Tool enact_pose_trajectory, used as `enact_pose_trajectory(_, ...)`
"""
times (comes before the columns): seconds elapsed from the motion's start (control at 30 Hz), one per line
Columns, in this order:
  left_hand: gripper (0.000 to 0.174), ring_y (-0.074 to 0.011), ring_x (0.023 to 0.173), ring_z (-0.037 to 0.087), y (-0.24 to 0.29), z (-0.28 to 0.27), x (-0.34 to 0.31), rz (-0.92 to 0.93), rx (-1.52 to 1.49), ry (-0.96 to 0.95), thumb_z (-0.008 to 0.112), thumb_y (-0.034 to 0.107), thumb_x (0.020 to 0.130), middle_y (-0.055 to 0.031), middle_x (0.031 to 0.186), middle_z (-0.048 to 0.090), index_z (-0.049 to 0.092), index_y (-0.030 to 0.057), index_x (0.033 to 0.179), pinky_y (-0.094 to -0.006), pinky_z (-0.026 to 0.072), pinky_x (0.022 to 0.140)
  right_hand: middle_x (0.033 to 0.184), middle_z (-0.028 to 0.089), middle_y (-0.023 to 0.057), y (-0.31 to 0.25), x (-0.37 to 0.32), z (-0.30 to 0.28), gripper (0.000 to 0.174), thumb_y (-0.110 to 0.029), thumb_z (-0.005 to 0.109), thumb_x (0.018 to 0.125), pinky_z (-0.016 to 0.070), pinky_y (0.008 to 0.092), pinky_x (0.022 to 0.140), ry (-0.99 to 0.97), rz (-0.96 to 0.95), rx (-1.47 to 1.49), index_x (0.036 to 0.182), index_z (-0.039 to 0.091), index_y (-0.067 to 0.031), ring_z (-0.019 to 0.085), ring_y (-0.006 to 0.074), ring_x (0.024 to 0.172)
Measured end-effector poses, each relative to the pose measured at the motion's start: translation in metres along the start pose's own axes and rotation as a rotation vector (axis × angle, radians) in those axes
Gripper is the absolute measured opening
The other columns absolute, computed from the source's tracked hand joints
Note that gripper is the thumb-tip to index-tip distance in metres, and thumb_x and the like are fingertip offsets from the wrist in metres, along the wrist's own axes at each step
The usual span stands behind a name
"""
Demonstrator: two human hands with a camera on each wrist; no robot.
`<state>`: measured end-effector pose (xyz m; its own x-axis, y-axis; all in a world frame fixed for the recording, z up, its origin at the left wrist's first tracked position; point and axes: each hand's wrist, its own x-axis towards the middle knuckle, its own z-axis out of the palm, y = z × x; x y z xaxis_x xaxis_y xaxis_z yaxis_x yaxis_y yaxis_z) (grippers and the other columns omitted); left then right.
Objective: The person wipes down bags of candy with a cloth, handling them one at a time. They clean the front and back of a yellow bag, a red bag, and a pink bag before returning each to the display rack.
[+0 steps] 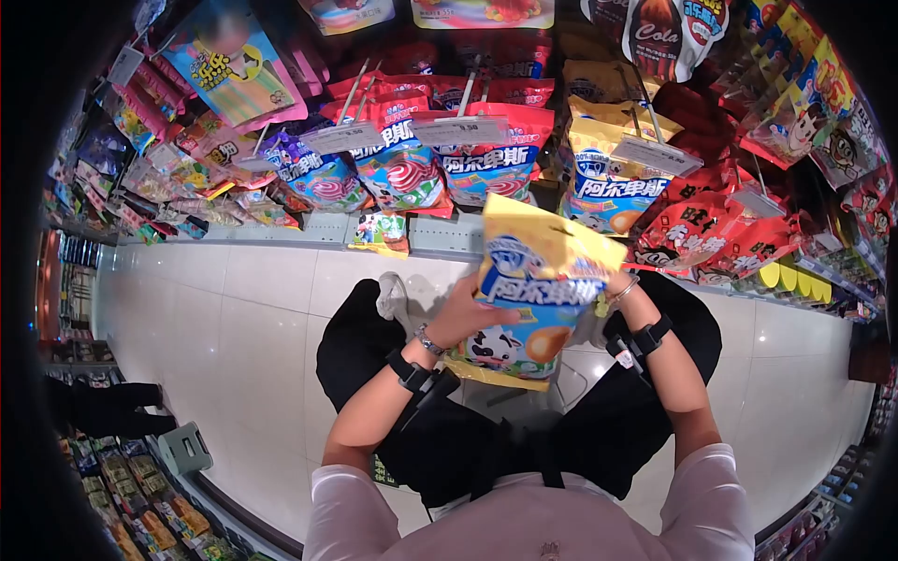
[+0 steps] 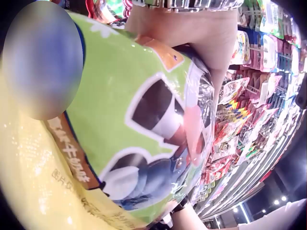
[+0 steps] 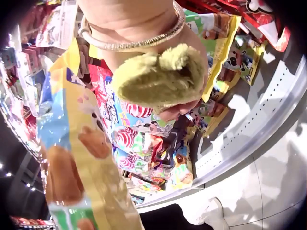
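A yellow and blue candy bag (image 1: pixel 528 299) with a cow picture hangs tilted above the person's lap. The left hand (image 1: pixel 468 313) grips its left side, thumb across the front. In the left wrist view, the bag's green and yellow back (image 2: pixel 110 96) fills much of the picture, beside the left hand (image 2: pixel 192 38). At the bag's upper right edge is the right hand (image 1: pixel 615 283), partly hidden by the bag. The right wrist view shows the right hand (image 3: pixel 192 62) beside the bag (image 3: pixel 81 148), with a fuzzy green band (image 3: pixel 160 79) covering much of it; its finger pose is unclear.
Hooks with price tags carry red and blue bags (image 1: pixel 491 159), a similar yellow bag (image 1: pixel 613 178) and red bags (image 1: pixel 716 229). A small bag (image 1: pixel 381 232) lies at the shelf's lower edge. A green stool (image 1: pixel 185 449) stands on the tiled floor (image 1: pixel 253 309) at left.
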<state>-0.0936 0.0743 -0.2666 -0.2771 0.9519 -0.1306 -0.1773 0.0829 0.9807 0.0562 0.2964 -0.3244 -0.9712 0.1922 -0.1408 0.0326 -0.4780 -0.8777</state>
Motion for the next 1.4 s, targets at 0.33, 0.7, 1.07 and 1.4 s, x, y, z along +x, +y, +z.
enact_pose_trajectory(0.33, 0.042, -0.0120, 0.092, 0.056, -0.011, -0.006, -0.002, -0.063, -0.413, 0.165, 0.065, 0.005, 0.075, -0.0054, 0.104, 0.057, 0.047, 0.0027, 0.112, -0.0266, 0.0468, 0.079, 0.116, 0.050, 0.0071, 0.058, -0.036, 0.030, 0.056, -0.052, 0.035, 0.087, 0.0390, 0.0363, 0.091, 0.191, 0.324, 0.420, 0.126, 0.035, -0.0115, 0.048, 0.0201, 0.108)
enact_pose_trajectory(0.7, 0.080, -0.0199, 0.095, 0.054, -0.108, 0.015, -0.013, -0.327, -0.240, 0.575, 0.072, 0.016, 0.066, -0.0147, 0.108, 0.050, 0.021, 0.0001, 0.126, -0.0305, 0.0455, 0.080, 0.109, 0.055, 0.0057, 0.133, -0.080, 0.030, 0.039, -0.034, 0.048, 0.088, 0.0473, 0.0414, 0.081, 0.192, 0.679, 0.341, 0.118, 0.044, -0.0090, 0.056, 0.0228, 0.096)
enact_pose_trajectory(1.07, 0.093, -0.0455, 0.107, 0.043, -0.107, -0.002, -0.007, -0.047, 0.279, 0.653, 0.069, 0.019, 0.056, -0.0319, 0.122, 0.036, 0.016, 0.0043, 0.132, -0.0416, 0.0404, 0.088, 0.080, 0.054, 0.0034, 0.128, -0.023, 0.021, 0.032, -0.032, 0.053, 0.086, 0.0524, 0.0329, 0.056, 0.541, 0.760, 0.217, 0.109, 0.048, -0.0093, 0.055, 0.0141, 0.062)
enact_pose_trajectory(1.4, 0.073, -0.0404, 0.112, 0.038, -0.067, 0.009, -0.005, -0.162, 0.020, 0.578, 0.063, 0.010, 0.063, -0.0265, 0.120, 0.036, 0.025, 0.0012, 0.125, -0.0395, 0.0352, 0.093, 0.097, 0.059, 0.0117, 0.131, 0.153, 0.037, 0.039, -0.027, 0.058, 0.084, 0.0538, 0.0393, 0.063, 0.422, 0.549, -0.074, 0.114, 0.047, -0.0045, 0.061, 0.0246, 0.081)
